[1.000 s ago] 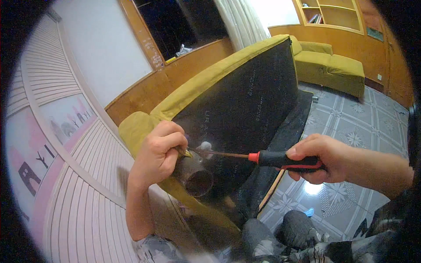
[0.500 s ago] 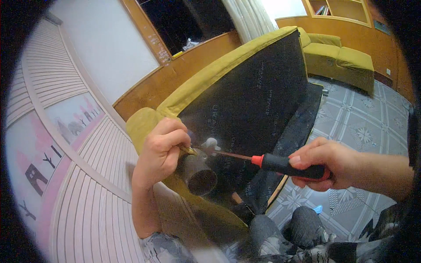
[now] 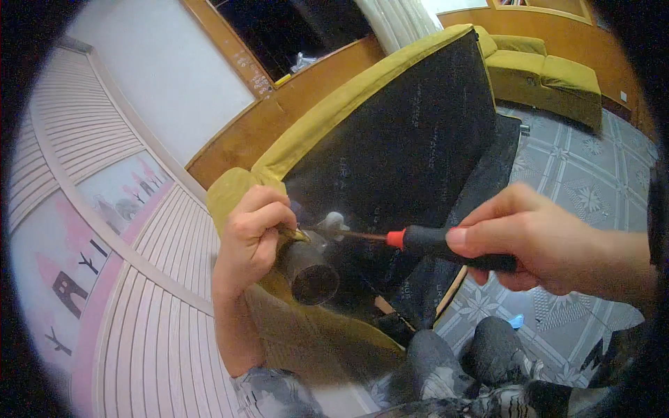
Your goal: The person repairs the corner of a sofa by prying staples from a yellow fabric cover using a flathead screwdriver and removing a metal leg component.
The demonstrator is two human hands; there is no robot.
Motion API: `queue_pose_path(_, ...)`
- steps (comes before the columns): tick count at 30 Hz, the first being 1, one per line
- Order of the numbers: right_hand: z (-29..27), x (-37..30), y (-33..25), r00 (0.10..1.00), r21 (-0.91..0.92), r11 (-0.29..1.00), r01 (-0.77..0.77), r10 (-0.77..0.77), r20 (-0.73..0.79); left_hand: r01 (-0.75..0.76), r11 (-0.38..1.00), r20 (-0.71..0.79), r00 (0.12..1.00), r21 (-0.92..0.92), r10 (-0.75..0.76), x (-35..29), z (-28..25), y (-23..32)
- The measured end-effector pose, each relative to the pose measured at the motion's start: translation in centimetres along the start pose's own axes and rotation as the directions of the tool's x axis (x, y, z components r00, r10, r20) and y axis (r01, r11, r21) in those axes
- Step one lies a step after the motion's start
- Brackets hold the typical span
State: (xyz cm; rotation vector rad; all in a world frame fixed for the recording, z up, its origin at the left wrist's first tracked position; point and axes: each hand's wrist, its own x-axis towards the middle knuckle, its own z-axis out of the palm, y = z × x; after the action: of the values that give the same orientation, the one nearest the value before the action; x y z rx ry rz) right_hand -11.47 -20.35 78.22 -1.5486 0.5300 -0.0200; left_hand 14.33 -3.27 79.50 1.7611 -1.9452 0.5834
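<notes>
My right hand [image 3: 516,237] is wrapped round the handle of a screwdriver [image 3: 428,239], black with a red collar. Its thin shaft runs left to the base of a round sofa leg [image 3: 315,277]; the tip is hidden near my left fingers. My left hand [image 3: 256,233] is closed beside that leg, fingers pinched together, with a small yellow-gold bit showing at the fingertips that I cannot make out. Just behind the shaft sits a white rounded knob [image 3: 336,221]. The leg stands out from a tipped mustard sofa [image 3: 348,104], whose black lining [image 3: 418,153] faces me.
A slatted pink-white panel [image 3: 150,327] rises close on my left. Another mustard sofa [image 3: 543,70] stands at the far right on the grey patterned floor [image 3: 592,157]. A wooden strip [image 3: 451,292] edges the lining, and a small blue item [image 3: 516,321] lies by my knees [image 3: 491,341].
My right hand's grip on the screwdriver handle has shifted, its knuckles now higher and fingers more extended. The left hand stays by the sofa leg. The whole view has shifted slightly.
</notes>
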Motion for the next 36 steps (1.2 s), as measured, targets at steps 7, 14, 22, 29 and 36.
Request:
queue_pose_path(7, -0.6, 0.4, 1.3, 0.764, -0.72, 0.523, 0.455, -0.645, 0.014, 0.097, 0.995, 0.049, 0.994, 0.013, -0.097, -0.3, 0.1, 0.0)
queue_pose_path(14, 0.0, 1.1, 1.4, 0.588, -0.905, 0.041, 0.424, -0.772, 0.241, 0.096, 0.995, 0.062, 0.994, -0.019, -0.095, 0.0, -0.2, -0.2)
queue_pose_path(22, -0.7, 0.9, 0.2, 0.827, -0.73, 0.546, 0.411, -0.561, 0.045, 0.02, 1.0, -0.005, 1.0, 0.0, -0.02, -0.3, 0.2, -0.3)
queue_pose_path(29, 1.1, 0.2, 2.2, 0.571, -0.887, -0.009, 0.461, -0.763, 0.304, 0.023, 0.999, -0.008, 1.0, -0.023, -0.023, -0.1, 0.1, -0.4)
queue_pose_path(36, 2.0, -0.6, 0.3, 0.968, -0.292, 0.931, 0.219, -0.245, -0.056, 0.048, 0.998, 0.019, 0.999, -0.038, -0.047, 0.0, 0.5, -0.1)
